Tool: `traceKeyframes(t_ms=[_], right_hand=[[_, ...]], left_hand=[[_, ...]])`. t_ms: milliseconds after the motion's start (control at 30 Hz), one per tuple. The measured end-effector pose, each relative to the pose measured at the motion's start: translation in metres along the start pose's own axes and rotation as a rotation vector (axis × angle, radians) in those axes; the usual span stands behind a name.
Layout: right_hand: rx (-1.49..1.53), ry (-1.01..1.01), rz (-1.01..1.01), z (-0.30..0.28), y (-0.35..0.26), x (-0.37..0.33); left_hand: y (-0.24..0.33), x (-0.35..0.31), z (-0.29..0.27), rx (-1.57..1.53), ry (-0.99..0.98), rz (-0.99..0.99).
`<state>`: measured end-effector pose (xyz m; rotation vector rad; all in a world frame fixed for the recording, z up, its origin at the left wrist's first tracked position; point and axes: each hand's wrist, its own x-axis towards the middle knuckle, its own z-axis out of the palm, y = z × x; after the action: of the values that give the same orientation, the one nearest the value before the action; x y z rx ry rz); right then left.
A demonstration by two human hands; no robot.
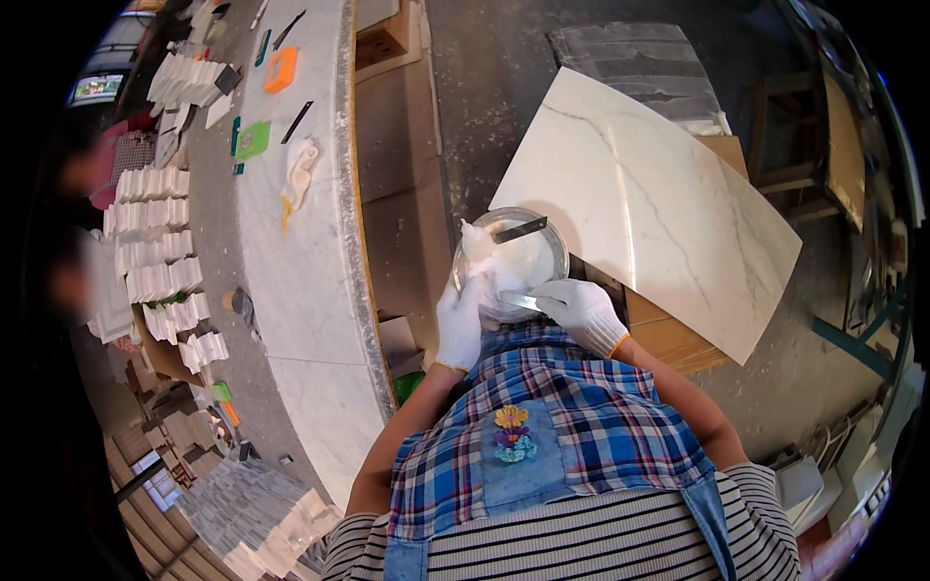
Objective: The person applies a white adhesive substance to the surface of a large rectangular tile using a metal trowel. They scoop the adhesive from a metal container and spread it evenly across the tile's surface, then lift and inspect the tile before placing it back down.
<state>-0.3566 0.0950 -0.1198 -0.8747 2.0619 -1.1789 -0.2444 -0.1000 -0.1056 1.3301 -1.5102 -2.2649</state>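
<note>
A round metal bowl (563,254) is in front of my apron, holding soft white material (513,259) that could be paste or crumpled plastic. My left hand (459,324), in a white knit glove, grips the bowl's left side; some fingertips blend into the white contents. Gloved the same way, my right hand (585,314) is closed round a flat silver scraper (520,301), its blade reaching over the bowl's near part. A dark flat blade (520,230) lies across the far part of the bowl.
Right of the bowl, a large veined marble slab (649,208) rests on cardboard. A long stone bench (310,290) runs along the left, bearing an orange box (281,70), a green pad (253,140) and a crumpled glove (302,172). Stacked white tiles (160,247) stand farther left, near blurred people.
</note>
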Motion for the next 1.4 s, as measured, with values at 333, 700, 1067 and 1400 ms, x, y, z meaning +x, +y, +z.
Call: traceKeyframes(t_ms=[333,700,1067,1400], right_hand=[[-0.056,-0.022,0.016,-0.015,-0.012,-0.002],[0.106,0.035,0.22,-0.017,0.003,-0.009],[0.217,0.242,0.49,-0.045,0.049,-0.003],[-0.124,0.4,0.393,-0.05,0.079,0.015]], left_hand=[[-0.001,-0.001,-0.002,-0.019,0.053,0.012],[-0.001,0.006,0.004,-0.036,0.044,-0.039],[-0.023,0.024,-0.013,-0.065,0.076,-0.034],[-0.024,0.02,-0.02,-0.039,0.099,-0.042]])
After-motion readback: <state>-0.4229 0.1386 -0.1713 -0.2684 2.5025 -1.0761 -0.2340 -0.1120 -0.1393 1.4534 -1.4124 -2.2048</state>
